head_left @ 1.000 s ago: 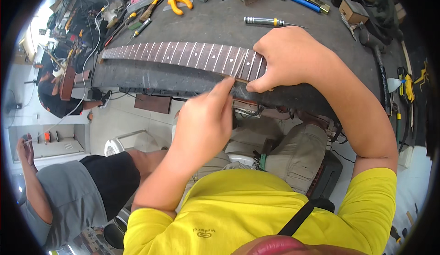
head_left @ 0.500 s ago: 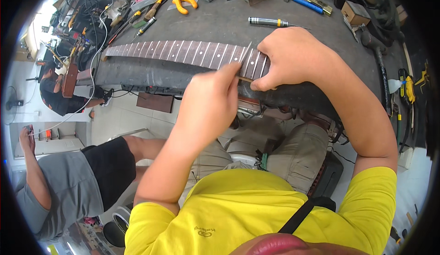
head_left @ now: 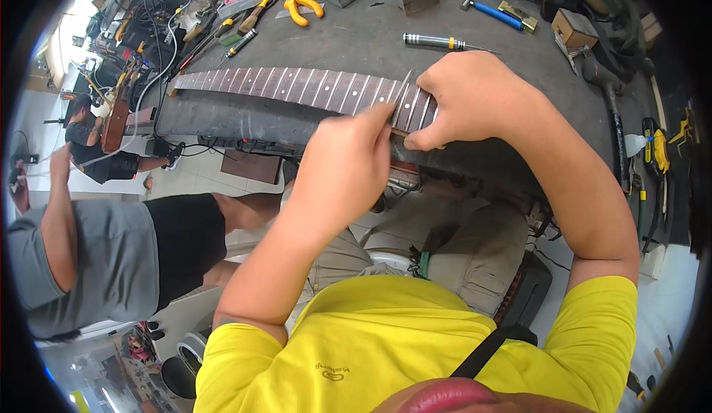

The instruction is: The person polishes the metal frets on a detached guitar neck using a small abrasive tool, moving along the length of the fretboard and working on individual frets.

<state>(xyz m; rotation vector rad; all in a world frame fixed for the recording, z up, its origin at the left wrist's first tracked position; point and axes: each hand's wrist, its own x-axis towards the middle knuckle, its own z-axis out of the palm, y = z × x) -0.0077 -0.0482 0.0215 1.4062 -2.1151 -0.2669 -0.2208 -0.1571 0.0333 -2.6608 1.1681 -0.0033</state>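
A long dark fretboard (head_left: 297, 86) with pale frets and dot inlays lies along the workbench's front edge (head_left: 215, 123). My left hand (head_left: 345, 164) is closed and a little blurred, pinching a thin metal strip, perhaps a file (head_left: 404, 79), which lies across the frets near the board's right end. My right hand (head_left: 482, 97) grips that end, thumb at the near edge and fingers over the far edge. Behind it lies a striped-handled pointed tool (head_left: 426, 40).
Orange pliers (head_left: 297, 8), brushes, a blue-handled hammer (head_left: 497, 12), wooden blocks (head_left: 575, 27) and a dark mallet (head_left: 601, 71) surround the board. A co-worker in grey (head_left: 104, 257) stands close at my left; another person (head_left: 93, 142) works farther back.
My left hand has moved up and rightward with the thin strip across the frets; my right hand still grips the board. The nearby co-worker has shifted upward in view.
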